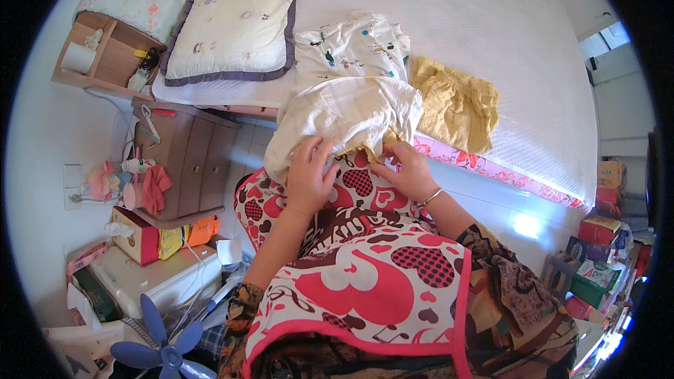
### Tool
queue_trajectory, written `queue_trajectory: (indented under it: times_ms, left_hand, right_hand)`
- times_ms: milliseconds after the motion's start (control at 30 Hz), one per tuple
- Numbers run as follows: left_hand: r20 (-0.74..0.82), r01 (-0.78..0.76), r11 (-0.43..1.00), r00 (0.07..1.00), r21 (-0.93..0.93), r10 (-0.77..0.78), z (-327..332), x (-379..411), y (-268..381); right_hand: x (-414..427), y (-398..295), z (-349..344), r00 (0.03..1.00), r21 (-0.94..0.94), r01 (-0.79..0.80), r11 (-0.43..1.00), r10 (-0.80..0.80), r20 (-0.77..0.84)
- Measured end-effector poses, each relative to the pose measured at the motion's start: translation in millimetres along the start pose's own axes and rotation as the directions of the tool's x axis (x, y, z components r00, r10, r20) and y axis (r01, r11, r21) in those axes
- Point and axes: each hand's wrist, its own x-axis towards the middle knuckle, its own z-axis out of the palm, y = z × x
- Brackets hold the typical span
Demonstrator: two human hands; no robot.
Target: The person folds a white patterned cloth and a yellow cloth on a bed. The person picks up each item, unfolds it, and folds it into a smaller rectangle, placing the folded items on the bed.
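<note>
A cream cloth garment (337, 110) with a mustard-yellow trimmed edge lies partly on the bed and partly over my lap. My left hand (312, 176) rests on its near left part, fingers a little spread. Thumb and fingers of my right hand (404, 168) pinch the yellow-trimmed edge at the near right. Beyond it on the bed is a white printed cloth garment (353, 47), partly covered by the cream one. To the right lies a crumpled mustard-yellow garment (455, 102) with a gathered waist. A heart-patterned apron (363, 284) covers my lap.
A pillow (231, 26) with a dark border lies at the bed's (505, 63) left. Wooden drawers (179, 158) bearing small items stand left, above a silver case (152, 279). A blue-bladed fan (170, 356) is at lower left; boxes (595, 279) are stacked at far right.
</note>
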Motion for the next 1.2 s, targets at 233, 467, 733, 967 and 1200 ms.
queue_trajectory:
  times_ms: [233, 467, 733, 967, 1200]
  left_hand:
    - [-0.076, 0.103, 0.986, 0.991, -0.13, -0.114, 3, 22, -30]
    - [-0.007, 0.361, 0.797, 0.909, -0.485, -0.416, -68, 72, 2]
    - [0.191, 0.228, 0.129, 0.95, -0.965, -0.247, -162, 93, 14]
    - [0.24, 0.142, -0.371, 0.942, -0.918, -0.233, -148, 81, -11]
    - [0.406, 0.315, -0.315, 0.868, -0.895, -0.286, -131, 87, 10]
  right_hand:
    - [28, 17, 3, 1.0, 0.155, 0.014, 0.988, -0.015, 0.003]
    - [78, -50, -73, 0.962, 0.429, -0.064, 0.901, -0.059, 0.267]
    - [94, -91, -128, 0.966, 0.159, 0.245, 0.956, -0.255, 0.049]
    - [96, -79, -117, 1.0, 0.645, -0.025, 0.764, 0.018, 0.017]
    - [101, -81, -97, 0.925, -0.05, 0.239, 0.97, -0.242, -0.293]
